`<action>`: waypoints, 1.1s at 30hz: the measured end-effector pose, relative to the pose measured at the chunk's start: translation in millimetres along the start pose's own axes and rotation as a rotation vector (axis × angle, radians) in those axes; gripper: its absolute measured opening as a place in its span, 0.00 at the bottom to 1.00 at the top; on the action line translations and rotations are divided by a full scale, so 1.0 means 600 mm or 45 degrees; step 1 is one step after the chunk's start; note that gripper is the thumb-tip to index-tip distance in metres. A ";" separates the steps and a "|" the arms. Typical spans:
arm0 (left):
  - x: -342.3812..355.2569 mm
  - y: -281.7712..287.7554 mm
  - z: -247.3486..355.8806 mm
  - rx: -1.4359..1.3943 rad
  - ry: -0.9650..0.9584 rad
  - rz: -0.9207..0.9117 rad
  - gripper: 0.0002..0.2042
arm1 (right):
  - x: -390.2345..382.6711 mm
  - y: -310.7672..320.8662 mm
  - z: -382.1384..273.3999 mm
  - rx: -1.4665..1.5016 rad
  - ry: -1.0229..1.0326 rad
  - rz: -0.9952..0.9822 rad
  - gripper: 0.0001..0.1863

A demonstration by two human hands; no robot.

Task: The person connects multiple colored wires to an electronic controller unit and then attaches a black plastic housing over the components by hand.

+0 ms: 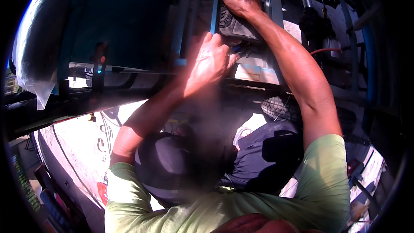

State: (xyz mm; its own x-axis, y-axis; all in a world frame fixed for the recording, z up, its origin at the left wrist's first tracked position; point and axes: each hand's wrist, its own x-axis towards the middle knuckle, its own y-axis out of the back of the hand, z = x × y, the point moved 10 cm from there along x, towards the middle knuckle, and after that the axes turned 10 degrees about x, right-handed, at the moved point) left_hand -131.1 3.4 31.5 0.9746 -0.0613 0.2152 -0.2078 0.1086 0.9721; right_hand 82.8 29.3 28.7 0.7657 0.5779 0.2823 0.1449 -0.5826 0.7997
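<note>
Black housing (241,29) with a round ribbed vent sits between the blue rails (215,11) of a metal frame, ahead of the person. The right grip (245,2) bends over its far end, thumb toward the left; whether it pinches anything there I cannot tell. The left grip (210,58) is at the near end, fingers curled, thumb pointing right beside some wires (246,48); what it pinches, if anything, is hidden. As for progress, the housing appears to be in place between the rails, while the wires lie uncovered; no fastening can be made out, so what remains is unclear.
</note>
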 end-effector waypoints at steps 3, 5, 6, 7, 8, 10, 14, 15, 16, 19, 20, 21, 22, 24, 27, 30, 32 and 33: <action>0.006 0.028 0.025 -0.109 0.058 -0.013 0.15 | 0.013 -0.018 0.022 0.167 0.025 -0.115 0.34; 0.012 0.035 0.032 -0.227 0.153 -0.062 0.22 | 0.010 -0.024 0.028 0.249 0.132 -0.217 0.33; 0.014 0.023 0.037 -0.236 0.163 -0.171 0.23 | 0.004 -0.020 0.024 0.264 0.237 -0.251 0.33; 0.016 0.013 0.040 -0.247 0.173 -0.279 0.25 | -0.003 -0.018 0.020 0.278 0.342 -0.287 0.34; 0.022 0.004 0.045 -0.263 0.179 -0.388 0.26 | -0.011 -0.003 0.030 0.195 0.366 -0.197 0.34; 0.024 -0.009 0.049 -0.221 0.149 -0.535 0.32 | -0.041 0.019 0.021 0.063 0.441 -0.025 0.35; 0.041 -0.013 0.061 -0.238 0.266 -0.795 0.39 | -0.031 0.012 0.033 0.126 0.218 -0.245 0.38; 0.046 -0.028 0.055 -0.249 0.373 -0.735 0.40 | -0.027 0.007 0.042 0.163 0.218 -0.265 0.39; 0.044 -0.039 0.047 -0.258 0.480 -0.675 0.40 | -0.023 0.001 0.044 0.138 0.244 -0.244 0.39; 0.033 -0.044 0.056 -0.235 0.575 -0.422 0.39 | -0.023 -0.006 0.054 0.100 0.279 -0.206 0.40; 0.034 -0.031 0.056 -0.216 0.622 -0.299 0.39 | -0.020 -0.007 0.056 0.113 0.272 -0.230 0.40; 0.036 -0.039 0.051 -0.278 0.694 -0.336 0.39 | -0.017 -0.008 0.059 0.125 0.265 -0.252 0.40; 0.041 -0.041 0.056 -0.296 0.706 -0.344 0.40 | -0.013 -0.008 0.063 0.136 0.257 -0.274 0.40; 0.049 -0.038 0.067 -0.322 0.749 -0.354 0.42 | -0.011 0.001 0.053 0.176 0.132 -0.340 0.38; 0.064 -0.043 0.084 -0.307 0.708 -0.262 0.45 | -0.033 0.051 -0.008 0.199 0.055 -0.367 0.34; 0.072 -0.035 0.090 -0.393 0.662 -0.288 0.48 | -0.034 0.053 -0.005 0.365 0.013 -0.421 0.32; 0.071 -0.036 0.090 -0.411 0.618 -0.279 0.49 | -0.040 0.056 -0.009 0.425 0.051 -0.367 0.30; 0.069 -0.037 0.088 -0.412 0.606 -0.270 0.49 | -0.040 0.052 -0.010 0.414 0.070 -0.363 0.30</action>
State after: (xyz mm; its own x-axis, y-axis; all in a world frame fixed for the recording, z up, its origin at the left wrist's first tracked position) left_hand -90.4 -54.1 23.5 0.9377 0.3269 -0.1178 -0.0421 0.4433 0.8954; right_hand 65.4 0.7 50.0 0.6332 0.7662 0.1091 0.5423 -0.5398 0.6438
